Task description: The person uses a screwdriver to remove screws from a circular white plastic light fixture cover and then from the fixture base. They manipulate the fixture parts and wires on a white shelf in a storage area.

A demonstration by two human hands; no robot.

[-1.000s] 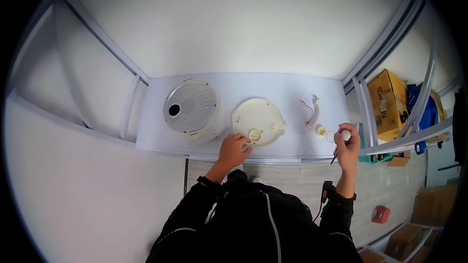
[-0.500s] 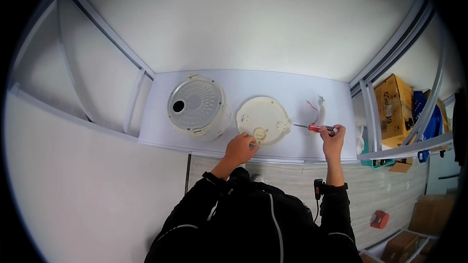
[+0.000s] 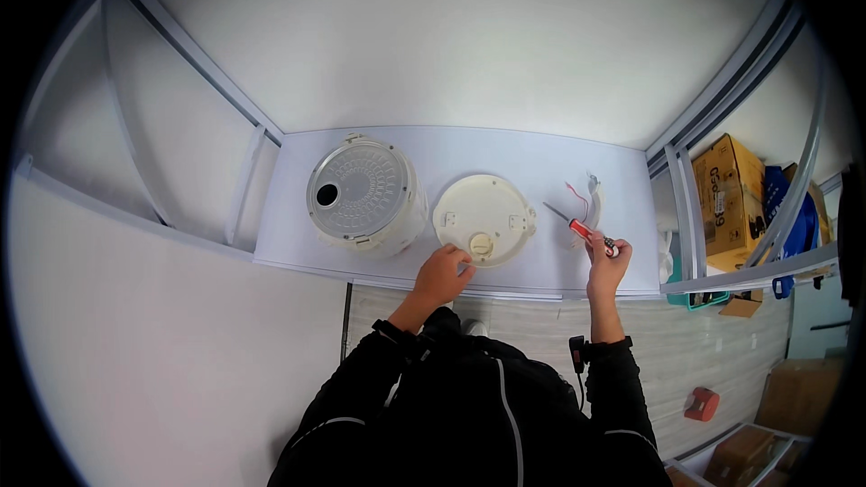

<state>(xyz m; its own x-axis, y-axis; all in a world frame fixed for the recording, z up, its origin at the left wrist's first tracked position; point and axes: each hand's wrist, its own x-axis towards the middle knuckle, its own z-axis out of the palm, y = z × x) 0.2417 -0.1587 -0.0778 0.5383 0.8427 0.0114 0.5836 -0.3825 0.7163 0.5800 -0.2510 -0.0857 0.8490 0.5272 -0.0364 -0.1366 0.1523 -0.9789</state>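
Note:
My right hand (image 3: 607,269) grips a screwdriver (image 3: 582,229) with a red and dark handle, its shaft slanting up and left toward the cover. On the table lies a round cream plastic cover (image 3: 487,203) with small fittings and a round cap (image 3: 482,244) near its front edge. My left hand (image 3: 441,275) is at the cover's front left edge, thumb and index finger apart, nothing visible between them; whether it touches the rim I cannot tell. To the left stands a white rice cooker (image 3: 365,194) with a grey disc on top holding a dark round hole.
A curved white plastic piece (image 3: 595,202) with a red wire (image 3: 578,194) lies right of the cover. White frame bars flank the table (image 3: 541,152). Right of it are a cardboard box (image 3: 726,203), a blue bag (image 3: 781,216), a teal basket (image 3: 696,298) and a red stool (image 3: 702,404).
The screwdriver has turned from nearly level to a slant, tip up, and drawn away from the cover's right edge. My left fingers have come back slightly from the cap.

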